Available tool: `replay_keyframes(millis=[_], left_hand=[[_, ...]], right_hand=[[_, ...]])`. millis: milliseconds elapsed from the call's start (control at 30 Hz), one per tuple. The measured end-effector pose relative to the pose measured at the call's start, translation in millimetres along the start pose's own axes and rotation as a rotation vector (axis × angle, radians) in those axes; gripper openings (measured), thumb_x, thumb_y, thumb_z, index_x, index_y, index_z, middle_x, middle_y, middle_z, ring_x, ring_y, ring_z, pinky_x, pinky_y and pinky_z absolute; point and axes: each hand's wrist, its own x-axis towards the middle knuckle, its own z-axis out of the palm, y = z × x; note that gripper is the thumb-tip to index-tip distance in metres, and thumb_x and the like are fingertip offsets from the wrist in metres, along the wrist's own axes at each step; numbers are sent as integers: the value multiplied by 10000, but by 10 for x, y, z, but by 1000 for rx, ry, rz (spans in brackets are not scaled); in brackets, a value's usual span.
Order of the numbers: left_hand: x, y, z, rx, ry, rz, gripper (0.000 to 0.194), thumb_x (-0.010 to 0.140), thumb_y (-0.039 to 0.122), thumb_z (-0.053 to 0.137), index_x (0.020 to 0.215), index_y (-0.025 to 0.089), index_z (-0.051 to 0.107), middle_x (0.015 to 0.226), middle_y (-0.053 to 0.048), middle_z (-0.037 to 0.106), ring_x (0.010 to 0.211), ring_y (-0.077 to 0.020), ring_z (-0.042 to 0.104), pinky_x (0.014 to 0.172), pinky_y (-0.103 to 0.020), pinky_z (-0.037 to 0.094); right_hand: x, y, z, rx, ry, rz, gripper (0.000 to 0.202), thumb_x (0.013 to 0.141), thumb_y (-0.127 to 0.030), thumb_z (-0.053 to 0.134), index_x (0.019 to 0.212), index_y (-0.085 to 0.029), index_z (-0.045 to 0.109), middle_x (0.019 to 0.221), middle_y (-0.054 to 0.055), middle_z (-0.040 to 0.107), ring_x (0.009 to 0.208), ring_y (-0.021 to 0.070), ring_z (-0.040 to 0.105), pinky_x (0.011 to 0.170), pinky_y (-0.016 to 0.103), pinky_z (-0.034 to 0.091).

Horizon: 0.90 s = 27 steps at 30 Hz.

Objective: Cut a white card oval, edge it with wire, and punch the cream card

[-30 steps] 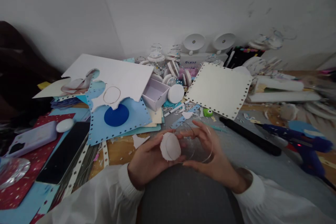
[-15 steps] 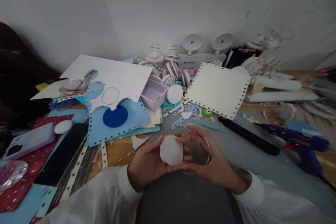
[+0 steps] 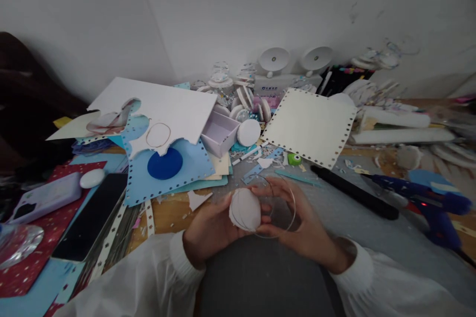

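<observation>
Head cam has my left hand (image 3: 208,232) with its grip around the edge of a rough white disc (image 3: 244,210), held up in front of me. My right hand (image 3: 310,232) grips some thin curved loops (image 3: 295,209) right beside it, at least 1 crossing the disc's face. Looks like I'm lining the 2 up, so I'd say the next move calls for a steady disc and light fingers. Glue gun (image 3: 427,200) is over right on the tabletop (image 3: 167,215), red light on.

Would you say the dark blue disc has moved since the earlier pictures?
No; the dark blue disc lies at the same spot on the light blue sheet, left of the lilac box.
</observation>
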Motion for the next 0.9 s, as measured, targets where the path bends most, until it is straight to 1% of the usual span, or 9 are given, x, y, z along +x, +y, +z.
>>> replay_keyframes(millis=[167, 267, 367, 433, 567, 700, 800, 900], left_hand=[[-14, 3, -32, 61, -2, 23, 394, 919, 313, 473, 1245, 95, 516, 1179, -204, 617, 1092, -287, 601, 962, -403, 405], [-19, 25, -19, 81, 2, 18, 407, 906, 287, 490, 1258, 84, 509, 1175, -209, 619, 1100, -294, 596, 959, -405, 409], [-22, 38, -11, 91, 19, 20, 405, 891, 259, 503, 1260, 93, 519, 1164, -192, 632, 1086, -291, 607, 936, -393, 430], [-26, 35, -20, 106, 36, 27, 425, 873, 264, 530, 1264, 98, 521, 1172, -185, 630, 1063, -295, 619, 921, -394, 446], [-33, 19, -40, 140, 64, 42, 489, 843, 294, 585, 1277, 80, 513, 1164, -200, 633, 1037, -310, 632, 907, -407, 468], [-36, 19, -25, 145, 41, 66, 471, 849, 280, 585, 1272, 82, 528, 1152, -194, 645, 1043, -310, 633, 882, -389, 492], [-39, 27, -19, 145, 43, 73, 445, 853, 262, 575, 1261, 88, 543, 1133, -182, 658, 1020, -299, 646, 868, -375, 503], [-43, 28, -31, 146, 53, 85, 460, 835, 263, 596, 1253, 78, 549, 1105, -190, 668, 1003, -294, 652, 851, -368, 512]], right_hand=[[8, 16, -32, -103, -19, -63, 773, 714, -279, 771, 1344, -341, 329, 1196, 47, 615, 1125, 249, 580, 1005, 453, 406], [28, 0, -53, -190, -32, -103, 732, 717, -294, 767, 1324, -350, 363, 1164, 29, 643, 1137, 255, 564, 1014, 467, 381], [42, -14, -64, -228, -39, -136, 727, 728, -299, 756, 1331, -366, 356, 1166, 16, 649, 1156, 254, 546, 1004, 466, 388], [40, -15, -64, -217, -42, -134, 741, 733, -295, 751, 1344, -367, 336, 1162, 15, 654, 1153, 253, 551, 1003, 469, 393], [19, -19, -53, -167, -33, -83, 750, 725, -296, 759, 1342, -349, 335, 1147, 26, 663, 1168, 266, 554, 999, 467, 417], [5, -44, -35, -78, -33, -28, 758, 725, -292, 762, 1337, -344, 318, 1154, 27, 667, 1138, 250, 589, 982, 433, 461], [4, -56, -24, -68, -27, -29, 773, 724, -286, 764, 1346, -343, 309, 1140, 23, 678, 1140, 249, 589, 991, 448, 458], [2, -53, -18, -43, -24, -13, 783, 728, -281, 762, 1354, -349, 296, 1144, 26, 677, 1144, 250, 586, 989, 467, 458]])
